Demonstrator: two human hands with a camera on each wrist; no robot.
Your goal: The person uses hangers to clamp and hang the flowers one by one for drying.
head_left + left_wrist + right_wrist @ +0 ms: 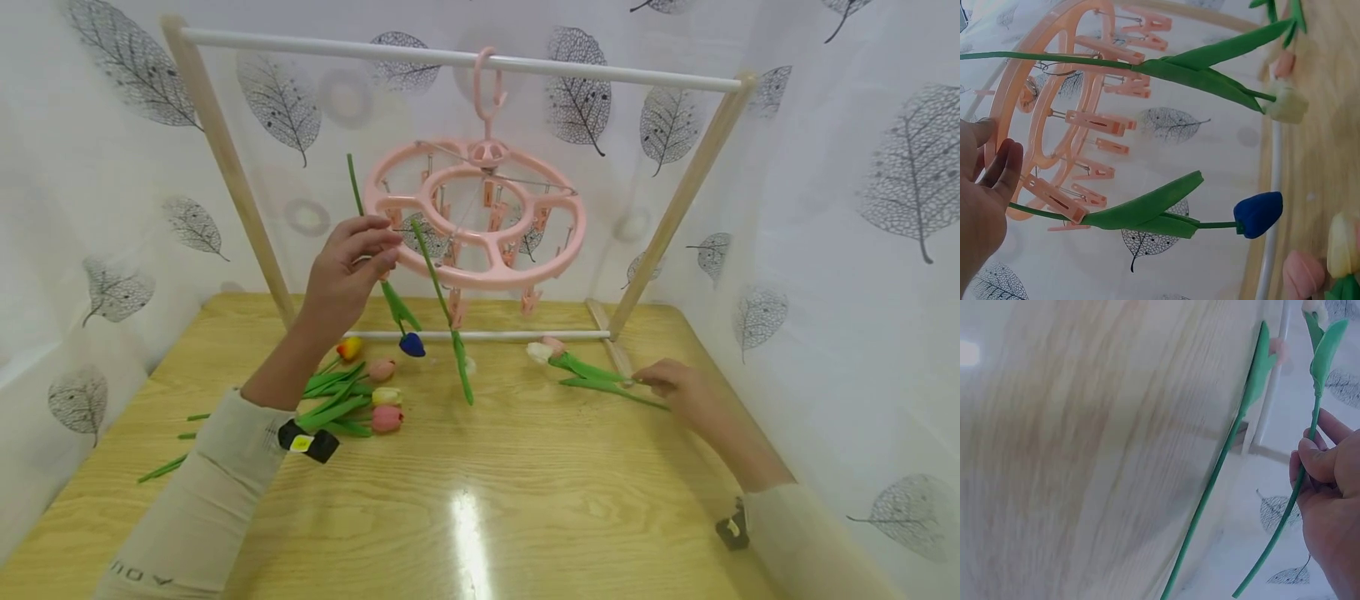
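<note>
My left hand (352, 258) grips the left rim of a pink round clip hanger (495, 279), fingers curled at its edge. Right below those fingers, a clip (1054, 199) holds a blue tulip (412, 344) head down, its stem sticking up past the ring. Another clip holds a white tulip (1286, 105), also head down. On the right, my right hand (675, 392) pinches the green stem of a second white tulip (538, 353) between thumb and fingers. Close beside it, a pink tulip (1252, 387) lies on the table.
A stand with wooden legs (678, 208) and a white bar (337, 46) carries the hanger by its hook. Several tulips (341, 404), pink, yellow and red-yellow, lie on the wooden table (525, 500) at left. A white leaf-print curtain (825, 333) surrounds the table.
</note>
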